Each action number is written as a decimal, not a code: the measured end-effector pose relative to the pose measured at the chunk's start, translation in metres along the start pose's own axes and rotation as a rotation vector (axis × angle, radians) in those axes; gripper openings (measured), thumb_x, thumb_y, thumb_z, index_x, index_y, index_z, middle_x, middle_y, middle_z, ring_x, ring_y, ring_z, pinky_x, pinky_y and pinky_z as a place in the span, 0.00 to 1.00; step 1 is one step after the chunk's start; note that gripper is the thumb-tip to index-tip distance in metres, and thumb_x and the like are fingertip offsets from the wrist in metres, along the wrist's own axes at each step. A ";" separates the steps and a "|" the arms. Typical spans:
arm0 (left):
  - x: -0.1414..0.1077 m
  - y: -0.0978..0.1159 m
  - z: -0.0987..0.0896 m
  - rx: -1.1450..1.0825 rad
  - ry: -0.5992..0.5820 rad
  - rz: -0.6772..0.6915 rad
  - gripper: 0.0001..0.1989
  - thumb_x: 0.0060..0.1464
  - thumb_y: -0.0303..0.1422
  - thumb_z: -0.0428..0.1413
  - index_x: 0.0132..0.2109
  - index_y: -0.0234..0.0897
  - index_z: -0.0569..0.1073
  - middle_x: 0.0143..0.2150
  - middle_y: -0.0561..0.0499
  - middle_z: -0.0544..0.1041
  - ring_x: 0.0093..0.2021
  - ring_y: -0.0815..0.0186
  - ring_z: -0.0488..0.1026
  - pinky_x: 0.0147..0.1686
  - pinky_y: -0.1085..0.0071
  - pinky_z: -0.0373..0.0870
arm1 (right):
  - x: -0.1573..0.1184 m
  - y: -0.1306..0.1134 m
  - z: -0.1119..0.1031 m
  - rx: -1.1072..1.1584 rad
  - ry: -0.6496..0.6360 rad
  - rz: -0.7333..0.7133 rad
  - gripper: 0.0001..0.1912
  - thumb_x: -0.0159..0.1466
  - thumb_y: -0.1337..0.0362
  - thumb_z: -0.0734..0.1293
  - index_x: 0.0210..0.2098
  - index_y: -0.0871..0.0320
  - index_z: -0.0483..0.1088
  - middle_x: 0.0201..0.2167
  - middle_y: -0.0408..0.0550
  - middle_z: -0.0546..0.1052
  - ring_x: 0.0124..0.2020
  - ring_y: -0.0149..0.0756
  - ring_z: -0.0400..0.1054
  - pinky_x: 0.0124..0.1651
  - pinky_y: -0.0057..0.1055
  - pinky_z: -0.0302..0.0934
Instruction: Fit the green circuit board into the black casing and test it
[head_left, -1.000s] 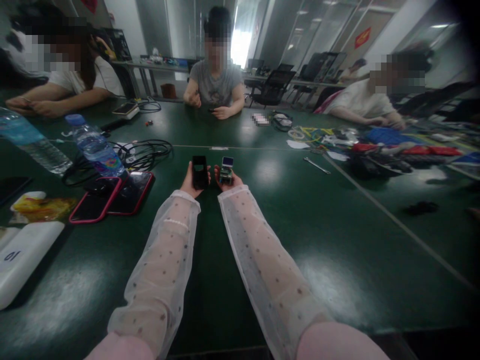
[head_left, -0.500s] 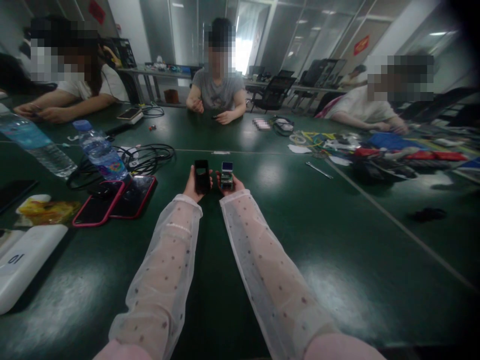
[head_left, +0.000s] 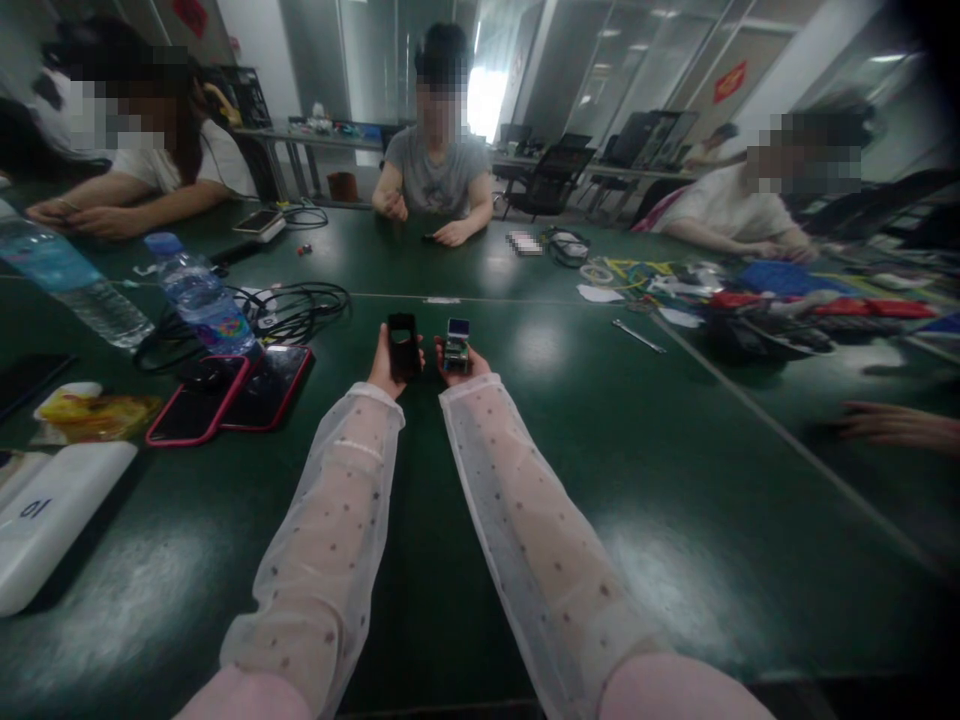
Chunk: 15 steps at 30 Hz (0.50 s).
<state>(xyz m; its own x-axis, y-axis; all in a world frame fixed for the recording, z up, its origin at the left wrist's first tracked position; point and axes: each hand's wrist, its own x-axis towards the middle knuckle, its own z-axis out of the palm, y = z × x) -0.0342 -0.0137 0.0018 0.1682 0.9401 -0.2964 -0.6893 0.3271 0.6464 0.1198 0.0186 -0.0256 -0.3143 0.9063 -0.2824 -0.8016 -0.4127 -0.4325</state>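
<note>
Both of my hands are held out over the middle of the green table (head_left: 555, 480), side by side and a little apart. My left hand (head_left: 385, 368) grips a black case (head_left: 404, 352) with an opening near its top; thumb and fingers wrap its sides. In my right hand (head_left: 472, 369) is a small green circuit board (head_left: 456, 352) with a little screen at its upper end, fingers closed around its edges. The case and the board do not touch.
Two pink-edged phones (head_left: 268, 388), a bottle (head_left: 201, 295) and black cables (head_left: 307, 310) lie left. A white power bank (head_left: 64, 520) is nearer. A wrench (head_left: 637, 336) and heaped cables (head_left: 660, 280) are right. Another person's hand (head_left: 900, 424) rests at the far right. People sit opposite.
Another person's hand has come in at the right edge, where a small dark object lay. My hands keep their hold on the case and the board; the whole view has shifted slightly.
</note>
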 end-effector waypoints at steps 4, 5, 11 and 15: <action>0.000 0.000 0.000 -0.007 0.001 -0.002 0.35 0.57 0.58 0.38 0.42 0.30 0.73 0.22 0.47 0.73 0.20 0.68 0.70 0.20 0.73 0.67 | -0.001 0.000 -0.001 0.001 -0.011 0.008 0.18 0.69 0.62 0.51 0.47 0.64 0.67 0.33 0.51 0.79 0.31 0.33 0.74 0.31 0.28 0.72; 0.000 -0.001 0.000 -0.007 -0.004 -0.002 0.35 0.57 0.58 0.38 0.41 0.30 0.73 0.22 0.47 0.73 0.20 0.68 0.70 0.20 0.73 0.67 | -0.001 0.000 -0.001 0.001 -0.017 0.010 0.18 0.69 0.62 0.51 0.47 0.64 0.67 0.33 0.51 0.79 0.31 0.33 0.74 0.31 0.28 0.72; 0.002 -0.002 -0.002 0.020 -0.033 0.001 0.35 0.57 0.58 0.37 0.40 0.30 0.72 0.23 0.47 0.73 0.21 0.67 0.71 0.21 0.73 0.67 | -0.001 0.000 0.000 -0.010 -0.017 0.002 0.18 0.70 0.62 0.50 0.47 0.63 0.67 0.32 0.51 0.79 0.31 0.33 0.75 0.31 0.27 0.72; 0.003 -0.002 -0.002 0.022 -0.016 -0.003 0.35 0.57 0.58 0.36 0.40 0.31 0.72 0.24 0.47 0.74 0.23 0.67 0.72 0.23 0.73 0.69 | -0.002 0.001 0.003 -0.016 0.014 -0.013 0.19 0.70 0.61 0.50 0.45 0.63 0.67 0.30 0.51 0.79 0.29 0.33 0.74 0.30 0.27 0.71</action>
<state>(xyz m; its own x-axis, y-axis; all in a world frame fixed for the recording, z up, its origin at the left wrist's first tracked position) -0.0336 -0.0117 -0.0013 0.1811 0.9407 -0.2870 -0.6735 0.3313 0.6608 0.1181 0.0168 -0.0230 -0.2965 0.9103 -0.2888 -0.7972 -0.4024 -0.4501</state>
